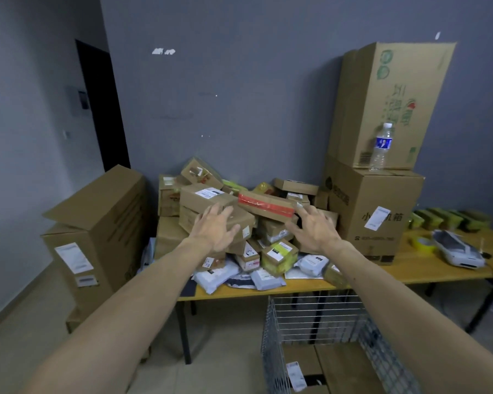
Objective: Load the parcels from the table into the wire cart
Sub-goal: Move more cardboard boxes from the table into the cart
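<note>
Parcels point(276, 231) piled on table point(427, 268) btwn big cartons point(376, 211); wire cart point(319, 317) in front.

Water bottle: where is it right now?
In the head view the water bottle stands upright at the upper right, on top of the large carton on the table, directly in front of the tall green-printed carton.

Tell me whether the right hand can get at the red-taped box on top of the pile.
Probably yes. The right hand is open with its fingertips at the right end of the red-taped box, which lies uncovered on top of the pile.
</note>
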